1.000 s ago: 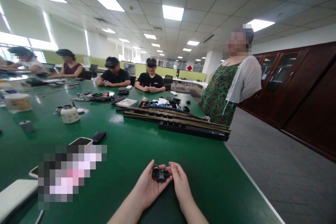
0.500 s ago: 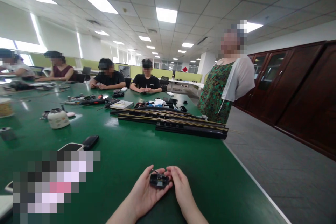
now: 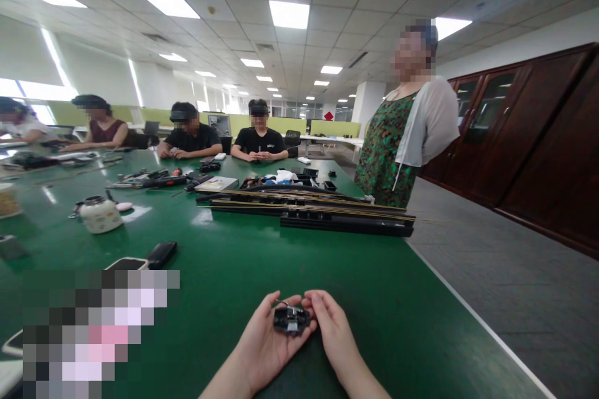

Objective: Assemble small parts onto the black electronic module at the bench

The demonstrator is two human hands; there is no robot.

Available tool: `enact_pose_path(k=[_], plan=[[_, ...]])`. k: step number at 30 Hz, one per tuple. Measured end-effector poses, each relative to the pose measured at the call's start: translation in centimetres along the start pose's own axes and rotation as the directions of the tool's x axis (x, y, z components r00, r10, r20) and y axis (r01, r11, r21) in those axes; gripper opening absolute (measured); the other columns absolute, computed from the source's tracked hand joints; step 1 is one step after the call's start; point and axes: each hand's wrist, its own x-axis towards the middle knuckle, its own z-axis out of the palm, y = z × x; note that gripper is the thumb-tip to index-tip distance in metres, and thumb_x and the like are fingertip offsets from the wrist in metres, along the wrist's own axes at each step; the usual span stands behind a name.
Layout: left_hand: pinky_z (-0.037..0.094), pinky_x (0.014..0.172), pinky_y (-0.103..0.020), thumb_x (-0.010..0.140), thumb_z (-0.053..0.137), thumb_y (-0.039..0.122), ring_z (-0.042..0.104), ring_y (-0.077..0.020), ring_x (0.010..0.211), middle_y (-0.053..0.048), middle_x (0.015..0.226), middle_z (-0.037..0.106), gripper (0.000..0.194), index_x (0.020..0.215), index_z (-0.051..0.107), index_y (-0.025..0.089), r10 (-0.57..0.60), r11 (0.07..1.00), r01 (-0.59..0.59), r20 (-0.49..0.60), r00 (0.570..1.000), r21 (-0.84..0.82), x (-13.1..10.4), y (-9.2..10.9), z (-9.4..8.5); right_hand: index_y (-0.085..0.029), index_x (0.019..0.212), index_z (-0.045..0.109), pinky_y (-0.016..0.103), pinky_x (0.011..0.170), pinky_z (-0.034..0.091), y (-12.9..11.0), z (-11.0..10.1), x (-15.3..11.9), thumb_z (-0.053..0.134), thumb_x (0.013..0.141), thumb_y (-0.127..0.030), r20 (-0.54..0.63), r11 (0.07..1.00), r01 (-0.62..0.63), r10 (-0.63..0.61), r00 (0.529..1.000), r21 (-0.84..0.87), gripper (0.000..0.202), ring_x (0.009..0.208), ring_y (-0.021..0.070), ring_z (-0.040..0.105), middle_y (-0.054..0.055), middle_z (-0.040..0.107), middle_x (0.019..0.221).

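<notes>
Fingers of your left hand (image 3: pixel 264 349) cup that small black part (image 3: pixel 291 320) over the table's near side (image 3: pixel 397 312), insides up, probably for a clear look, while your right hand (image 3: pixel 333 327) hugs its right edge, can't tell if gripping.

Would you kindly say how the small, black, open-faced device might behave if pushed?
The small, black, open-faced device is probably light, being smaller than the left hand. Its shell, holding a clear shape, looks stiff; the exposed inner parts may be fragile.
</notes>
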Motion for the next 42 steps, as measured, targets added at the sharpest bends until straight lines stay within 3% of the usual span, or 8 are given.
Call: enact_pose_path(k=[5,9,12,14,18,26,32,42], plan=[[0.047,0.080,-0.036,0.075,0.051,0.031,0.063,-0.0214,0.080,-0.014,0.088,0.065,0.024,0.085,0.056,0.010,-0.003,1.000,0.003,-0.023,1.000,0.006,0.0,0.0,0.0,-0.019,0.085,0.061,0.026,0.065,0.048,-0.4,0.0,-0.4,0.041,0.082,-0.048,-0.007,0.992,0.080,-0.081,0.997,-0.102,0.035,0.073,0.0173,0.059,0.004,0.063,0.076],[0.048,0.078,-0.035,0.075,0.049,0.030,0.063,-0.0202,0.077,-0.013,0.084,0.065,0.024,0.083,0.057,0.010,0.009,1.000,-0.009,-0.033,0.999,-0.011,-0.2,0.1,-0.1,-0.021,0.083,0.062,0.029,0.080,0.045,-1.3,-0.2,-1.1,0.042,0.084,-0.035,0.045,0.931,0.258,-0.255,0.966,-0.258,0.024,0.089,0.0184,0.057,0.006,0.062,0.090],[0.049,0.072,-0.034,0.076,0.048,0.031,0.063,-0.0202,0.072,-0.011,0.077,0.065,0.025,0.083,0.058,0.010,0.022,1.000,-0.022,-0.012,1.000,0.002,-0.3,0.0,-0.2,-0.022,0.080,0.064,0.032,0.085,0.043,-2.0,-0.2,-1.4,0.054,0.076,-0.024,0.132,0.878,0.330,-0.302,0.944,-0.348,0.011,0.096,0.0206,0.055,0.007,0.060,0.097],[0.049,0.067,-0.033,0.076,0.047,0.032,0.063,-0.0208,0.069,-0.011,0.074,0.065,0.027,0.084,0.058,0.009,0.027,0.999,-0.027,0.020,0.999,0.020,-0.4,0.0,-0.1,-0.024,0.082,0.065,0.033,0.083,0.045,-2.3,-0.1,-1.6,0.061,0.067,-0.015,0.219,0.859,0.356,-0.292,0.931,-0.367,0.018,0.098,0.0219,0.054,0.006,0.059,0.102],[0.048,0.067,-0.034,0.078,0.044,0.032,0.063,-0.0218,0.069,-0.010,0.070,0.065,0.026,0.079,0.057,0.010,0.047,0.999,-0.047,0.005,0.999,0.014,-0.5,-0.1,0.3,-0.026,0.084,0.064,0.032,0.076,0.048,-2.4,0.2,-1.8,0.058,0.060,-0.003,0.275,0.861,0.352,-0.260,0.925,-0.368,0.033,0.099,0.0219,0.053,0.005,0.057,0.107],[0.048,0.066,-0.033,0.080,0.040,0.033,0.062,-0.0182,0.061,-0.007,0.066,0.063,0.029,0.079,0.058,0.010,0.040,0.999,-0.041,0.027,0.999,0.036,-0.5,-0.1,0.5,-0.026,0.085,0.065,0.028,0.068,0.050,-2.7,0.3,-1.8,0.055,0.065,-0.005,0.274,0.878,0.318,-0.226,0.935,-0.357,0.031,0.097,0.0208,0.055,0.005,0.056,0.107],[0.047,0.071,-0.035,0.079,0.042,0.037,0.063,-0.0208,0.071,-0.009,0.071,0.064,0.032,0.080,0.058,0.010,0.042,0.999,-0.043,0.077,0.996,0.007,-0.5,-0.1,0.2,-0.026,0.083,0.065,0.036,0.089,0.041,-2.9,0.3,-1.8,0.057,0.066,-0.006,0.267,0.851,0.345,-0.252,0.930,-0.397,0.028,0.103,0.0209,0.051,0.004,0.058,0.105],[0.047,0.070,-0.035,0.079,0.042,0.032,0.060,-0.0174,0.062,-0.007,0.063,0.061,0.028,0.068,0.057,0.012,0.051,0.998,-0.051,0.004,0.999,-0.040,-0.6,0.0,0.4,-0.026,0.084,0.063,0.034,0.084,0.044,-2.5,0.5,-1.5,0.054,0.066,-0.005,0.291,0.866,0.317,-0.212,0.933,-0.386,0.028,0.102,0.0216,0.052,0.005,0.056,0.107]])
